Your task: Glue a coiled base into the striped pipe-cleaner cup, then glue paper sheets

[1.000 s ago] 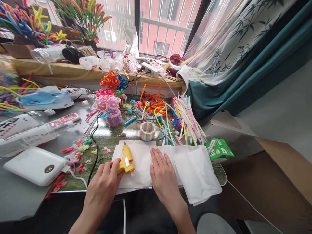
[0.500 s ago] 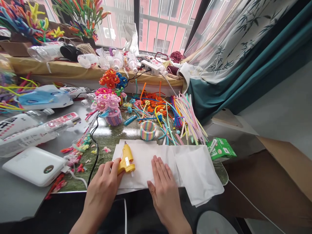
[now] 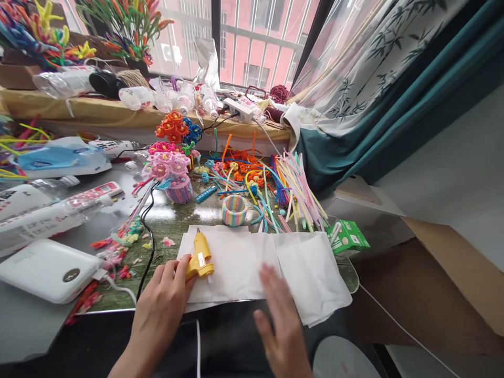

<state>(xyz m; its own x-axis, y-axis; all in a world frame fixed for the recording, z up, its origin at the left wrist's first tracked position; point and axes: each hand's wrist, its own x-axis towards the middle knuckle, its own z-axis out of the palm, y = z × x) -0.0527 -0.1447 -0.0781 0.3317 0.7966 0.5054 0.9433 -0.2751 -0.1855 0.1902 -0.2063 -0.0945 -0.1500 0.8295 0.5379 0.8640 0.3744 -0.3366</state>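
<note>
A yellow glue gun (image 3: 201, 257) lies on white paper sheets (image 3: 240, 257) at the table's front edge, its nozzle pointing away from me. My left hand (image 3: 167, 286) is closed around the glue gun's handle. Over the front edge of the paper hovers my right hand (image 3: 281, 320), blurred, with its thumb apart from the fingers and nothing in it. Just beyond the paper stands a small striped pastel ring-shaped pot (image 3: 235, 211). A pot of pipe-cleaner flowers (image 3: 179, 190) in pink, orange and blue stands to its left.
Pastel pipe cleaners (image 3: 299, 191) and loose orange ones lie at the back right, near a green box (image 3: 350, 235). A white power bank (image 3: 51, 270), plastic bottles (image 3: 59, 215) and a black cable (image 3: 148, 247) occupy the left. A cardboard box (image 3: 452, 268) stands at right.
My right hand has slid back across the paper toward me and lifted off it, its thumb spreading from the fingers. My left hand keeps its hold on the glue gun.
</note>
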